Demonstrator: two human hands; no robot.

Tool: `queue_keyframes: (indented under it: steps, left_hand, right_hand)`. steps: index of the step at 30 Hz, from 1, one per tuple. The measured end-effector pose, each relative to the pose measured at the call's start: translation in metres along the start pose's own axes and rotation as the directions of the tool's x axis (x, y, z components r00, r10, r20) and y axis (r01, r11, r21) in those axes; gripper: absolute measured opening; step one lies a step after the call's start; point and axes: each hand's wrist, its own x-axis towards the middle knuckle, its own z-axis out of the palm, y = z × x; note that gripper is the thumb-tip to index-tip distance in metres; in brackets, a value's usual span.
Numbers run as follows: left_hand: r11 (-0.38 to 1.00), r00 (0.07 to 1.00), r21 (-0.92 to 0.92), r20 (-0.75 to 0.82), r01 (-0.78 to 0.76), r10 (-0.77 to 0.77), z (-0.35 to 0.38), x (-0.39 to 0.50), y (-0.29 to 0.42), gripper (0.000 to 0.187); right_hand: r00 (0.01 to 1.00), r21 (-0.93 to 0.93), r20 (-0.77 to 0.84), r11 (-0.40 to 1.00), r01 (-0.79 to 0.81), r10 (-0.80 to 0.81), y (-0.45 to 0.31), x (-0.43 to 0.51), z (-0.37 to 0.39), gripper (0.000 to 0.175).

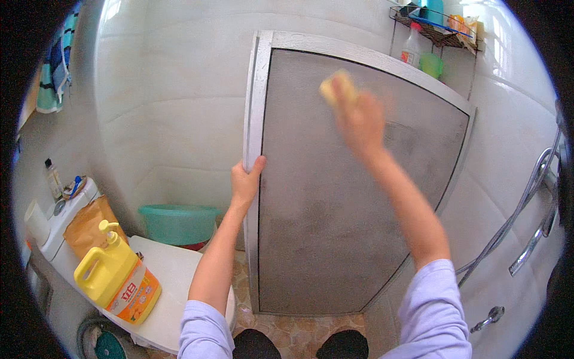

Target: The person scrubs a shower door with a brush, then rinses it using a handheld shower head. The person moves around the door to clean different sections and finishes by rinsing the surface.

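Observation:
Before me stands a framed door panel [332,202] with a grey, smudged pane and a silvery metal frame. My left hand [247,181] grips the frame's left edge at mid-height, its thumb on the front face. Pressed to the upper part of the pane is a yellow sponge or cloth [337,87], held by my right hand [361,116], which is blurred. Behind that hand a darker patch shows on the pane. To the left, a yellow pump jug of detergent [110,273] rests on the white toilet lid [172,273].
A green basin [179,224] stands behind the toilet. At right, a shower hose [515,220] and metal taps [489,318] line the tiled wall. A wire rack [435,33] with a bottle [410,47] below it hangs upper right. A brown paper bag [92,226] leans on the cistern.

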Motion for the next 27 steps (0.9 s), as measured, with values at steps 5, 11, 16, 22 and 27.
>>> queue_keyframes:
  steps: [5,11,16,22,27]
  left_hand:
    - [0.996,0.994,0.087,-0.101,-0.034,0.043,0.006,0.0,0.001,0.046]
    - [0.998,0.993,-0.006,-0.099,-0.062,0.061,0.008,0.004,-0.004,0.044]
    - [0.996,0.999,0.083,-0.029,-0.016,0.018,0.005,-0.004,0.007,0.045]
    - [0.997,0.999,-0.072,-0.023,-0.039,0.038,-0.001,0.0,-0.003,0.033]
    - [1.0,1.0,-0.025,-0.004,-0.012,0.011,0.008,-0.005,0.009,0.034]
  right_hand:
    - [0.627,0.618,0.693,0.74,-0.266,-0.354,-0.066,-0.143,-0.052,0.054]
    - [0.689,0.418,0.154,0.679,0.604,-0.708,0.039,-0.104,-0.035,0.031]
    - [0.98,-0.103,0.079,0.976,0.192,-0.184,0.128,-0.004,-0.053,0.058]
    - [0.702,0.47,0.704,0.81,-0.351,-0.104,-0.01,-0.195,-0.049,0.046]
    - [0.512,0.714,0.514,0.674,0.188,-0.688,0.046,-0.191,-0.06,0.044]
